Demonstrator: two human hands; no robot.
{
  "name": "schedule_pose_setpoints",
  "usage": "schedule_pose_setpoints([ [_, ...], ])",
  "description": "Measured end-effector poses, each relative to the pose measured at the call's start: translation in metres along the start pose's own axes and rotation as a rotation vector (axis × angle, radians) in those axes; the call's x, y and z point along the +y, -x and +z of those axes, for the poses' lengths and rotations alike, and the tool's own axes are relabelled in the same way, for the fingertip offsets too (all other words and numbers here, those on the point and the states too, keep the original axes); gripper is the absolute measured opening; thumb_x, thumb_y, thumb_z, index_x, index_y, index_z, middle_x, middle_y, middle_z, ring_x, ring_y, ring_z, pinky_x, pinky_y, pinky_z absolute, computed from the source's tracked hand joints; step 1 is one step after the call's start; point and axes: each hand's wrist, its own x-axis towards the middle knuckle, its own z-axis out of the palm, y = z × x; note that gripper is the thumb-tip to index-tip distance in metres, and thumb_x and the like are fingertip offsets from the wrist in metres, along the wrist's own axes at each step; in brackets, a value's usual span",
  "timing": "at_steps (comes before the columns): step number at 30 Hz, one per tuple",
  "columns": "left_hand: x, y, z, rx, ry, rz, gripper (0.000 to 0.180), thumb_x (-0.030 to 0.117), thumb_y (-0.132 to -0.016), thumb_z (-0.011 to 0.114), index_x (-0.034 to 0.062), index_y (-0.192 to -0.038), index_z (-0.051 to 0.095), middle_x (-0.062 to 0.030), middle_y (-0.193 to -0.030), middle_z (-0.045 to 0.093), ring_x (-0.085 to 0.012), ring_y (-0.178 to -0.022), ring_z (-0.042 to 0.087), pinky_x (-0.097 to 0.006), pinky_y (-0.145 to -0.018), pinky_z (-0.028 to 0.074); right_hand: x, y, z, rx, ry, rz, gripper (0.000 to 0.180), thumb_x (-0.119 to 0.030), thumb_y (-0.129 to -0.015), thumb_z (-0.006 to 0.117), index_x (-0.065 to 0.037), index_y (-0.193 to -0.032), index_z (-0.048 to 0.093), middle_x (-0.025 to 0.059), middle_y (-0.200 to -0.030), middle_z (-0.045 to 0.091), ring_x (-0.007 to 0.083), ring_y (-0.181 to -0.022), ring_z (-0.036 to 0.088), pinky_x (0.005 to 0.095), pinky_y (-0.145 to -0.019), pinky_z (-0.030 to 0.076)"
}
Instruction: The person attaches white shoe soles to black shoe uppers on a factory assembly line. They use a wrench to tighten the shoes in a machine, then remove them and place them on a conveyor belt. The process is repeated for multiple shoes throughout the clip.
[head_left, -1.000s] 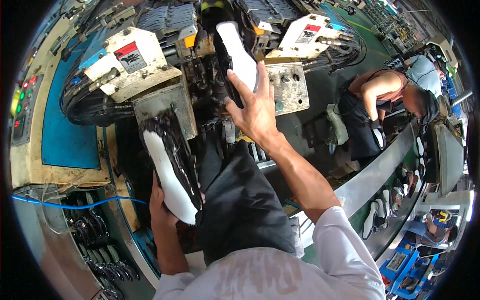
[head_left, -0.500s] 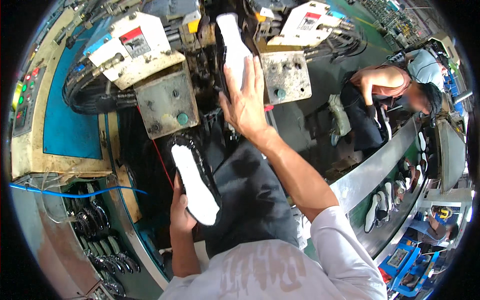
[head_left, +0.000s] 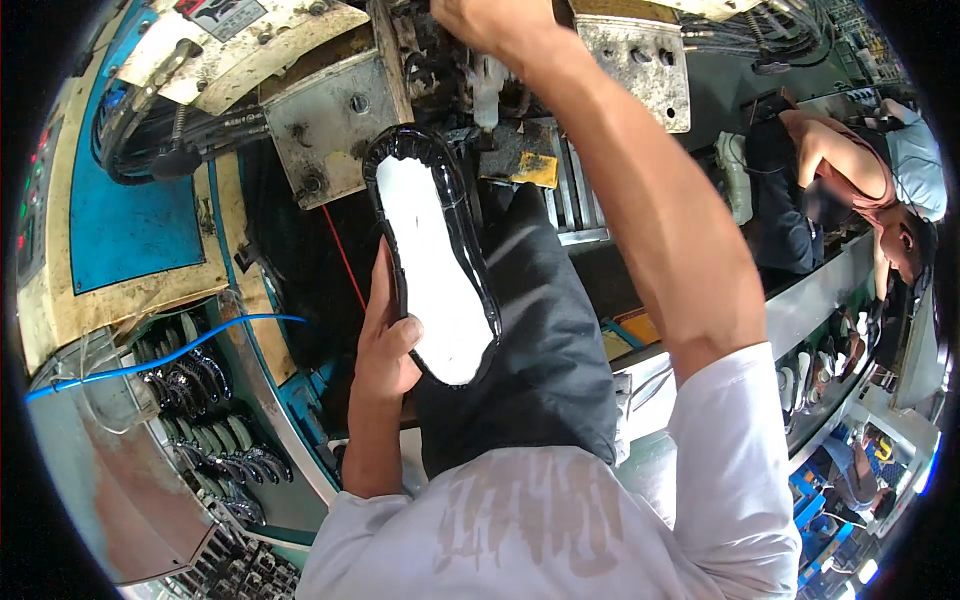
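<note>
My left hand [head_left: 388, 350] is closed around the side of a glossy black shoe upper [head_left: 468, 235], its thumb near the heel end. The upper is held bottom up, so its white insole [head_left: 425, 260] shows, and gathered black material rings the toe. It hangs over my dark trousers, in front of the machine. My right hand [head_left: 495, 22] reaches far forward to the machine at the top edge of the picture. Its fingers are cut off there, and what they touch cannot be seen.
Worn metal machine boxes [head_left: 325, 125] stand left and right ahead. A rack [head_left: 205, 400] with several glossy black shoe parts is at my left, near a blue hose [head_left: 215, 335]. On the right, a co-worker [head_left: 850, 160] bends over a conveyor [head_left: 825, 375] bearing shoes.
The view has shifted. My left hand has brought the shoe upper up and slightly right. My right hand has gone further forward, away from the white-soled shoe at the machine, which no longer shows.
</note>
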Motion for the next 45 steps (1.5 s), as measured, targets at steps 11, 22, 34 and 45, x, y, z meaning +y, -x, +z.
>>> schedule_pose_setpoints([
  [11, -0.003, -0.024, 0.018, -0.014, -0.089, 0.037, 0.111, 0.027, -0.087, 0.075, 0.0038, -0.174, 0.011, -0.0175, -0.167, 0.042, -0.0309, -0.146, 0.053, -0.046, -0.119, 0.047, -0.003, -0.038, 0.005, -0.062, -0.112, -0.027, 0.074, -0.046, -0.102, 0.064, -0.012, -0.164, 0.043, 0.0326, -0.169, 0.031, 0.0451, -0.158, 0.03, 0.0526, -0.13, 0.028],
  [22, 0.014, 0.005, 0.06, -0.039, -0.144, 0.051, 0.103, 0.008, -0.088, 0.063, 0.0018, -0.174, 0.005, -0.0197, -0.172, 0.03, -0.0311, -0.156, 0.038, -0.044, -0.128, 0.032, -0.009, 0.139, -0.072, -0.522, -1.493, 0.465, 0.08, -0.055, -0.107, 0.061, -0.012, -0.17, 0.035, 0.0184, -0.17, 0.04, 0.0333, -0.157, 0.038, 0.0476, -0.13, 0.03],
  [34, -0.049, 0.093, 0.102, -0.07, -1.075, 0.22, 0.098, 0.0, -0.091, 0.074, 0.0032, -0.172, 0.02, -0.027, -0.154, 0.047, -0.0392, -0.143, 0.05, -0.047, -0.121, 0.039, -0.017, 0.284, -0.154, -0.124, -1.473, 0.586, 0.098, -0.023, -0.093, 0.088, -0.007, -0.17, 0.03, 0.0112, -0.15, 0.058, 0.0186, -0.136, 0.054, 0.0371, -0.119, 0.042],
  [45, -0.076, 0.132, 0.101, -0.16, -1.248, 0.264, 0.092, 0.001, -0.092, 0.075, 0.0062, -0.171, 0.026, -0.0282, -0.132, 0.056, -0.0452, -0.119, 0.06, -0.05, -0.108, 0.047, 0.01, 0.353, -0.17, -0.313, -1.691, 0.841, 0.071, -0.033, -0.098, 0.083, -0.008, -0.158, 0.054, 0.0038, -0.127, 0.069, 0.0089, -0.103, 0.063, 0.0262, -0.089, 0.053],
])
